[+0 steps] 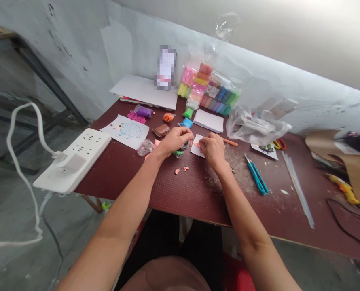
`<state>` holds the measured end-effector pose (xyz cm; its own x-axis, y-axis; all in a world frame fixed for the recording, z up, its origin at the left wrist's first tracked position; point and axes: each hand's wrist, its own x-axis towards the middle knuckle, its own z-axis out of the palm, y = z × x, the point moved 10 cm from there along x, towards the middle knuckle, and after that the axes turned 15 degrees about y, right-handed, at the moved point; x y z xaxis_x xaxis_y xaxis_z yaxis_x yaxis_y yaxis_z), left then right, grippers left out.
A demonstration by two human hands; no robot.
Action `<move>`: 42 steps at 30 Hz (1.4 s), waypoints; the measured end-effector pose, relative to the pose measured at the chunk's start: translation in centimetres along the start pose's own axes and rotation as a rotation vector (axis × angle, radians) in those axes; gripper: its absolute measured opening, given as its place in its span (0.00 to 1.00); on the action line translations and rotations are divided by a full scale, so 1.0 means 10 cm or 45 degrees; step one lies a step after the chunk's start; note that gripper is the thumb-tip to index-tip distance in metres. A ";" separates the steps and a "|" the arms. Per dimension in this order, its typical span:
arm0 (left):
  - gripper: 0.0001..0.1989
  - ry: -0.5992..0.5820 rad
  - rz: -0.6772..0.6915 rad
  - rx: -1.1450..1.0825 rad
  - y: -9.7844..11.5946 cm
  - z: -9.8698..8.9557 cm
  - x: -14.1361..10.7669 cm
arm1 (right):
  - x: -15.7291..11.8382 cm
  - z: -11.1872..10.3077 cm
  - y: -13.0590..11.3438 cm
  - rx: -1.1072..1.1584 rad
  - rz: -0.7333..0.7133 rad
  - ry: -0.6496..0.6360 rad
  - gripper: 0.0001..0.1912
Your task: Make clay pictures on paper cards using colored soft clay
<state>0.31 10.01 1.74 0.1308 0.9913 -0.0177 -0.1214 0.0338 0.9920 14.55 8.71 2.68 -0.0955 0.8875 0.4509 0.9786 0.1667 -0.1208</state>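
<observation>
Clay [198,144], pink, on white card [195,150] | right hand [212,150]: fingers bunched at clay, grip unclear | left hand [177,139]: fingers curled above green wrapper [178,154], cannot tell whether holding anything

Painted wall [85,48], pale blue-grey, scuffed and dark-marked; floor [13,218], grey, smooth; desk [180,190], dark red textured top; second table [25,52], dark metal frame, at left; red stool [243,281], partly visible; light, bright at upper right.
</observation>
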 end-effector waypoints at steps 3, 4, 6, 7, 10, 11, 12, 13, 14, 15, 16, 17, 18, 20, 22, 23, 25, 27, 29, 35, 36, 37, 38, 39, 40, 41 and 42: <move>0.08 0.007 0.008 0.016 0.01 -0.01 0.00 | -0.01 0.01 -0.01 -0.005 0.000 -0.015 0.17; 0.08 0.005 0.013 0.020 0.01 -0.01 0.00 | -0.01 0.01 -0.01 -0.012 -0.004 -0.011 0.17; 0.08 -0.004 0.023 0.025 0.03 0.00 -0.01 | -0.02 0.00 -0.02 -0.031 -0.014 0.008 0.17; 0.09 -0.008 0.026 0.026 0.03 0.00 -0.01 | -0.02 -0.01 -0.03 -0.040 -0.017 0.019 0.18; 0.09 -0.007 0.034 0.030 0.04 0.00 -0.02 | -0.02 -0.05 -0.01 -0.048 0.002 0.040 0.17; 0.09 -0.006 0.036 0.034 0.04 0.00 -0.02 | -0.02 -0.06 0.00 -0.040 0.014 0.043 0.16; 0.09 -0.004 0.040 0.038 0.04 0.00 -0.02 | -0.02 -0.07 0.01 -0.026 0.028 0.045 0.15; 0.09 -0.001 0.045 0.043 0.04 -0.01 -0.01 | -0.02 -0.08 0.02 -0.006 0.042 0.048 0.14; 0.08 0.004 0.047 0.044 0.04 -0.01 -0.01 | -0.02 -0.09 0.04 0.017 0.056 0.054 0.13; 0.08 0.013 0.044 0.043 0.04 -0.02 0.00 | -0.01 -0.10 0.05 0.039 0.070 0.060 0.12; 0.07 0.025 0.036 0.039 0.03 -0.03 0.00 | -0.01 -0.10 0.07 0.061 0.083 0.065 0.12; 0.06 0.039 0.024 0.034 0.02 -0.04 0.01 | -0.01 -0.11 0.09 0.083 0.094 0.069 0.11; 0.05 0.052 0.013 0.031 0.02 -0.06 0.02 | -0.01 -0.11 0.10 0.105 0.103 0.071 0.10; 0.05 0.077 -0.002 0.031 0.01 -0.08 0.03 | 0.00 -0.10 0.13 0.140 0.119 0.073 0.10; 0.04 0.096 -0.003 0.034 0.00 -0.10 0.03 | 0.01 -0.10 0.14 0.153 0.133 0.075 0.10; 0.04 0.104 -0.001 0.034 0.01 -0.10 0.04 | 0.01 -0.10 0.14 0.151 0.137 0.076 0.10; 0.05 0.112 0.002 0.030 0.01 -0.11 0.04 | 0.01 -0.08 0.13 0.141 0.137 0.073 0.11; 0.05 0.110 0.007 0.031 0.02 -0.11 0.04 | 0.01 -0.07 0.11 0.127 0.121 0.074 0.11; 0.05 0.106 0.011 0.035 0.02 -0.11 0.04 | 0.01 -0.06 0.07 0.106 0.088 0.085 0.12; 0.06 0.100 0.006 0.037 0.04 -0.11 0.03 | 0.00 -0.02 0.02 -0.011 0.044 0.065 0.16; 0.06 0.099 0.008 0.039 0.04 -0.11 0.03 | 0.00 -0.02 0.02 -0.020 0.038 0.061 0.17; 0.06 0.097 0.010 0.041 0.04 -0.10 0.03 | -0.01 -0.01 0.01 -0.024 0.030 0.057 0.17; 0.06 0.094 0.011 0.042 0.05 -0.10 0.02 | -0.01 -0.01 0.01 -0.026 0.021 0.053 0.17; 0.06 0.091 0.010 0.042 0.05 -0.10 0.02 | -0.01 -0.01 0.00 -0.029 0.012 0.044 0.18; 0.06 0.089 0.009 0.041 0.05 -0.10 0.02 | -0.01 0.00 -0.01 -0.035 0.007 0.031 0.18; 0.06 0.089 0.008 0.038 0.06 -0.10 0.01 | -0.02 0.01 -0.02 -0.045 0.004 0.014 0.18; 0.06 0.091 0.008 0.037 0.06 -0.10 0.01 | -0.02 0.02 -0.02 -0.058 0.002 -0.006 0.18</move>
<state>-0.71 10.28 2.20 0.0596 0.9980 -0.0193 -0.0935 0.0249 0.9953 14.32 8.56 2.49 -0.0946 0.8896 0.4468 0.9860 0.1458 -0.0814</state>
